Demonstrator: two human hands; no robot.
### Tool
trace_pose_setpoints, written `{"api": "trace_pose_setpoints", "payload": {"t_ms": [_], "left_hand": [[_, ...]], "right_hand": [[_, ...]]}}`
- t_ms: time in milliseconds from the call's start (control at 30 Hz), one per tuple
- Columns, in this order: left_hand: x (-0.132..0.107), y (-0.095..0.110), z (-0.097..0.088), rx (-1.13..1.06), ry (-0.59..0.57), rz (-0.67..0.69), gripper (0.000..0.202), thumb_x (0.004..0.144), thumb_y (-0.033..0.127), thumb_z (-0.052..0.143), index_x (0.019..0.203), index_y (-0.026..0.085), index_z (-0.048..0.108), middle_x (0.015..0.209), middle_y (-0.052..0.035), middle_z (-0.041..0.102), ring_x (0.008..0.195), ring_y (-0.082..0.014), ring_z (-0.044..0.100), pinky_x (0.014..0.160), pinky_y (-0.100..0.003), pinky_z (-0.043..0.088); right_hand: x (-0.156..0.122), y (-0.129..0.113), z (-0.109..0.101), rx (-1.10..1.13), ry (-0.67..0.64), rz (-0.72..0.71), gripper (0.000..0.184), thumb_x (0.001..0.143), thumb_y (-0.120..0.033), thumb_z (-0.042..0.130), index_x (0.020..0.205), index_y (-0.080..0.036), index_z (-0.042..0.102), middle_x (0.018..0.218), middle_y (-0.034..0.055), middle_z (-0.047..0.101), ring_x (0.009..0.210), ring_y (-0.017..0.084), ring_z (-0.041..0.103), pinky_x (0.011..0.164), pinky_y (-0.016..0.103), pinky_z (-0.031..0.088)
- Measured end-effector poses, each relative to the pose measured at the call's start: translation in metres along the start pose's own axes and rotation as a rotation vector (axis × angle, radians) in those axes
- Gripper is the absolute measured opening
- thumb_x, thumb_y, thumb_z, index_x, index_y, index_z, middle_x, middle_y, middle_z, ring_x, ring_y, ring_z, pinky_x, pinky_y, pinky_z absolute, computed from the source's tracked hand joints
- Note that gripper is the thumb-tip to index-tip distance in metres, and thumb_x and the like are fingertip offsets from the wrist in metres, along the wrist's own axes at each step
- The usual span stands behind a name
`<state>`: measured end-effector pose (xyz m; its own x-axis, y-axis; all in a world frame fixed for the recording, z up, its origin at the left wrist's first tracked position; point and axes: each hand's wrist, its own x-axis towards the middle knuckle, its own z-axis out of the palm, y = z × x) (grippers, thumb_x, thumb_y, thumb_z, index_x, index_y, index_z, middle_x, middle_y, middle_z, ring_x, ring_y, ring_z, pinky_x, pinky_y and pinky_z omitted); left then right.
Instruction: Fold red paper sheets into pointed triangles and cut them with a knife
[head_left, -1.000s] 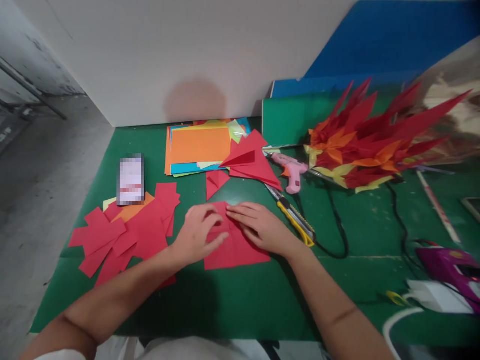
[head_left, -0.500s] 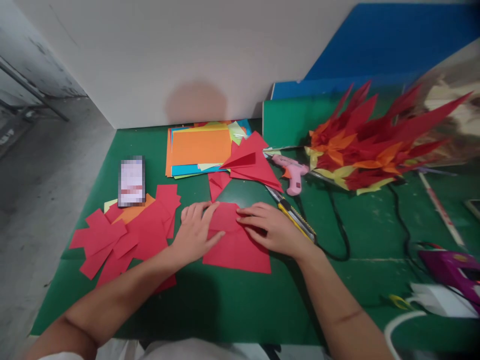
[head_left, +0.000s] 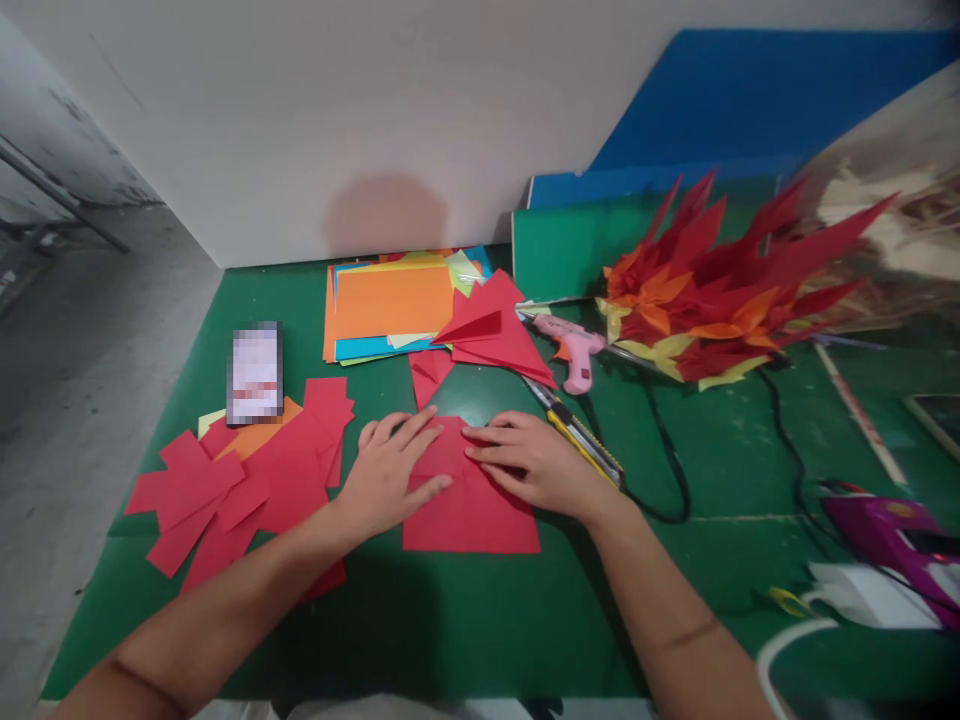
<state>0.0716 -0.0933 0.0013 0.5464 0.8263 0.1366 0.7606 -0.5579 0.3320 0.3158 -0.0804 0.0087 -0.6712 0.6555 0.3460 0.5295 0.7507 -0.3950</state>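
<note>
A sheet of red paper lies in front of me, its upper part folded or layered under my fingers. My left hand rests on the paper's left side with its fingers spread and the thumb stretched across the sheet. From the right, my right hand touches the paper's upper right edge, fingers extended and slightly apart. Just above the sheet is a small folded red paper piece. A yellow and black utility knife lies beyond my right hand.
Red paper pieces and a phone are on the left. Behind are coloured sheets, folded red paper and a pink glue gun. A red-orange paper flame shape, black cable and purple device occupy the right.
The view has shifted slightly, so most things appear a little further left and lower. My left fingertips have shifted slightly on the paper; the right hand keeps nearly the same pose.
</note>
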Motion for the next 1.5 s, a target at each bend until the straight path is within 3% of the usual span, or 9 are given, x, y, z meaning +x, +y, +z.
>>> {"api": "trace_pose_setpoints", "payload": {"t_ms": [167,533,667,767,867,1000,1167,1333,1500], "left_hand": [[0.005,-0.003,0.0,0.038,0.084,-0.151,0.04,0.092,0.049,0.046,0.118,0.021,0.058,0.125,-0.0122,0.055,0.117,-0.0297,0.046,0.096,-0.047,0.032],[0.033,0.002,0.005,0.02,0.021,0.068,0.046,0.095,0.051,0.042,0.125,0.018,0.054,0.13,-0.0107,0.057,0.12,-0.0273,0.048,0.099,-0.045,0.033],[0.044,0.003,0.003,-0.01,-0.012,0.106,0.038,0.096,0.041,0.042,0.123,0.017,0.054,0.132,-0.0107,0.055,0.123,-0.0266,0.047,0.099,-0.043,0.036],[0.039,0.0,0.001,0.002,0.02,0.015,0.042,0.092,0.043,0.049,0.122,0.014,0.053,0.125,-0.0147,0.056,0.116,-0.029,0.051,0.095,-0.044,0.041],[0.028,-0.003,0.0,0.027,0.059,-0.115,0.065,0.081,0.055,0.061,0.128,0.012,0.047,0.124,-0.0185,0.053,0.113,-0.0348,0.051,0.092,-0.051,0.043],[0.016,-0.005,0.004,-0.18,0.137,-0.147,0.064,0.081,0.043,0.065,0.134,0.018,0.037,0.126,-0.0158,0.045,0.118,-0.0301,0.048,0.096,-0.048,0.044],[0.017,-0.01,0.011,-0.588,0.355,-0.273,0.06,0.082,0.024,0.061,0.134,0.026,0.032,0.127,-0.0117,0.036,0.083,-0.0114,0.055,0.076,-0.032,0.053],[0.021,-0.017,0.012,-0.788,0.282,-0.34,0.049,0.08,0.021,0.057,0.124,0.022,0.035,0.098,-0.0025,0.047,0.071,-0.0081,0.052,0.065,-0.024,0.05],[0.021,-0.016,0.012,-0.679,0.292,-0.279,0.045,0.081,0.016,0.054,0.123,0.021,0.039,0.097,-0.0037,0.049,0.073,-0.0101,0.052,0.063,-0.024,0.049]], "right_hand": [[0.0,0.0,0.0,0.028,-0.002,0.012,0.025,0.089,-0.016,0.053,0.103,-0.024,0.073,0.113,0.0053,0.071,0.091,0.021,0.06,0.078,0.04,0.055],[0.001,-0.001,-0.001,0.044,-0.002,0.019,0.026,0.09,-0.017,0.051,0.102,-0.023,0.073,0.112,0.0061,0.071,0.092,0.021,0.058,0.079,0.04,0.055],[0.002,-0.002,-0.001,0.037,-0.028,0.013,0.028,0.092,-0.017,0.049,0.105,-0.023,0.073,0.111,0.0065,0.071,0.09,0.021,0.059,0.079,0.04,0.055],[0.003,-0.001,-0.001,0.01,-0.03,0.027,0.03,0.093,-0.017,0.047,0.108,-0.024,0.072,0.112,0.0061,0.071,0.091,0.021,0.06,0.08,0.04,0.055],[0.003,0.001,0.0,-0.019,-0.027,0.031,0.03,0.093,-0.016,0.046,0.109,-0.023,0.071,0.114,0.0054,0.071,0.093,0.021,0.061,0.082,0.041,0.055],[0.004,0.002,0.002,-0.039,-0.029,0.036,0.03,0.094,-0.017,0.046,0.111,-0.022,0.069,0.117,0.005,0.07,0.097,0.021,0.061,0.085,0.041,0.054],[0.004,0.0,0.008,-0.072,-0.039,0.052,0.03,0.094,-0.019,0.046,0.116,-0.022,0.067,0.121,0.0059,0.068,0.103,0.022,0.06,0.087,0.042,0.053],[0.005,-0.002,0.011,-0.062,-0.054,0.117,0.027,0.093,-0.02,0.048,0.113,-0.023,0.066,0.13,0.0063,0.062,0.11,0.023,0.058,0.091,0.043,0.051],[0.006,-0.004,0.009,-0.046,-0.065,0.145,0.024,0.091,-0.018,0.05,0.108,-0.024,0.066,0.132,0.0055,0.061,0.109,0.023,0.057,0.091,0.043,0.051]]}}
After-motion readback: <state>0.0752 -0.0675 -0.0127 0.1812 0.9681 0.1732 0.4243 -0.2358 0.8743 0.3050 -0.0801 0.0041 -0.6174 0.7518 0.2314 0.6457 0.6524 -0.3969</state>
